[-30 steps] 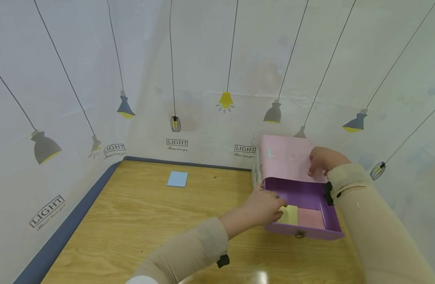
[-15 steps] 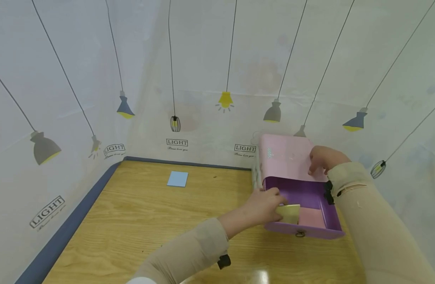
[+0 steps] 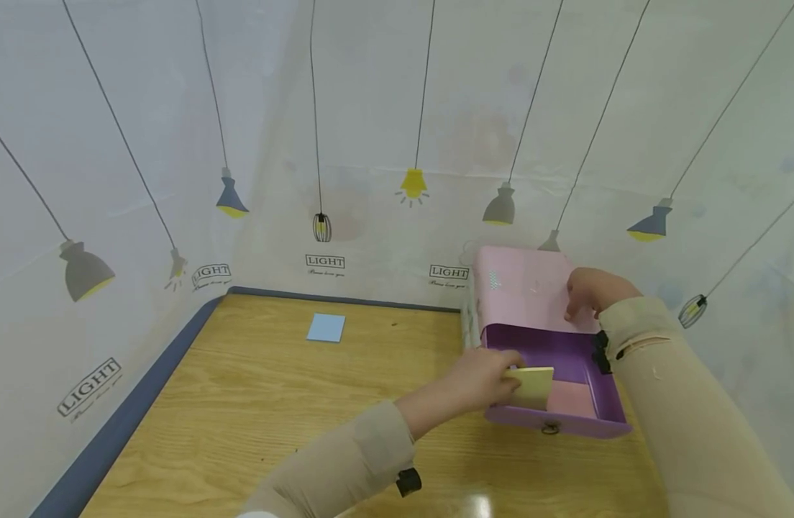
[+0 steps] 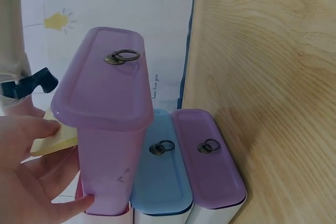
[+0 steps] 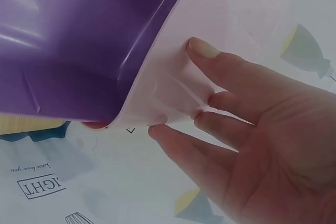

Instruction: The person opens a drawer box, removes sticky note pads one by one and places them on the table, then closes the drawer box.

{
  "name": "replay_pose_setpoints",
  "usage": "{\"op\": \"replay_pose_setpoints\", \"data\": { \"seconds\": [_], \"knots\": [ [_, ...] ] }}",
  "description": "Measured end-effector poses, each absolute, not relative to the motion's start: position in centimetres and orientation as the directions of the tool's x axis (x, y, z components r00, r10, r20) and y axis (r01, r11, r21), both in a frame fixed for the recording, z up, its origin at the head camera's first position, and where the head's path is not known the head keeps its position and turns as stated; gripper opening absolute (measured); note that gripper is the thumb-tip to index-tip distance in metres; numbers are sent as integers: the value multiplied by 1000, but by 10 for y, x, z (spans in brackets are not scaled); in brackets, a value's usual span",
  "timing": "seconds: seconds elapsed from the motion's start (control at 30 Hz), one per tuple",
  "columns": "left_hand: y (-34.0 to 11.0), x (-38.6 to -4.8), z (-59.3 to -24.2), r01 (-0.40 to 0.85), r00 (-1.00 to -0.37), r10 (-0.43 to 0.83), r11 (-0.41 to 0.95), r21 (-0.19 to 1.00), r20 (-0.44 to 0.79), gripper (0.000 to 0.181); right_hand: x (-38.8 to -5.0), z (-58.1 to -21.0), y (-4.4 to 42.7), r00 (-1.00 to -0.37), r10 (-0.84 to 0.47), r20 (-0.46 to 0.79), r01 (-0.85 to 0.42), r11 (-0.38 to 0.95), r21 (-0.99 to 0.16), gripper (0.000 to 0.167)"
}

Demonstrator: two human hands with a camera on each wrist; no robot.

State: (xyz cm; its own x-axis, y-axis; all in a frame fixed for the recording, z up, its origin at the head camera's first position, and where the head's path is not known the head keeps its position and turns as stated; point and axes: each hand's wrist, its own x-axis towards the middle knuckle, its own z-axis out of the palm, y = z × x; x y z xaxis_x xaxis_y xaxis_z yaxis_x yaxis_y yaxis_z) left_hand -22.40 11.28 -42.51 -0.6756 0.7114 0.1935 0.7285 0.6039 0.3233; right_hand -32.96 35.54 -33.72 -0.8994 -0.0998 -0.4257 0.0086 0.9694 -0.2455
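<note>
My left hand (image 3: 481,378) pinches a yellow sticky-note pad (image 3: 533,388) between thumb and fingers, tilted up inside the pulled-out purple drawer (image 3: 585,428). In the left wrist view the yellow pad (image 4: 55,140) shows behind the drawer's front, and a fingertip is close to the drawer's side. A pink sticky-note pad (image 3: 570,399) lies flat on the drawer's floor, to the right. At the right corner of the small cabinet's pink top (image 3: 520,288), my right hand (image 3: 594,291) rests with thumb and fingertips against it; its fingers are only slightly bent in the right wrist view.
A blue sticky-note pad (image 3: 326,327) lies on the wooden table (image 3: 242,403), left of the cabinet. Below the pulled-out drawer, a blue drawer (image 4: 163,177) and another purple drawer (image 4: 210,166) stand closed, each with a ring pull. A lamp-printed backdrop (image 3: 371,108) surrounds the table.
My left hand has taken hold of the yellow pad, which lay flat in the drawer, and tilted it up off the floor. The right hand stays at the cabinet's corner.
</note>
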Motion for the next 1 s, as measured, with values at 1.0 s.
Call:
{"op": "replay_pose_setpoints", "data": {
  "seconds": [1.0],
  "knots": [
    [49,-252,-431,447,-862,461,498,743,210,32,-331,-335,355,-893,-104,-437,-7,976,-218,60]
  ]
}}
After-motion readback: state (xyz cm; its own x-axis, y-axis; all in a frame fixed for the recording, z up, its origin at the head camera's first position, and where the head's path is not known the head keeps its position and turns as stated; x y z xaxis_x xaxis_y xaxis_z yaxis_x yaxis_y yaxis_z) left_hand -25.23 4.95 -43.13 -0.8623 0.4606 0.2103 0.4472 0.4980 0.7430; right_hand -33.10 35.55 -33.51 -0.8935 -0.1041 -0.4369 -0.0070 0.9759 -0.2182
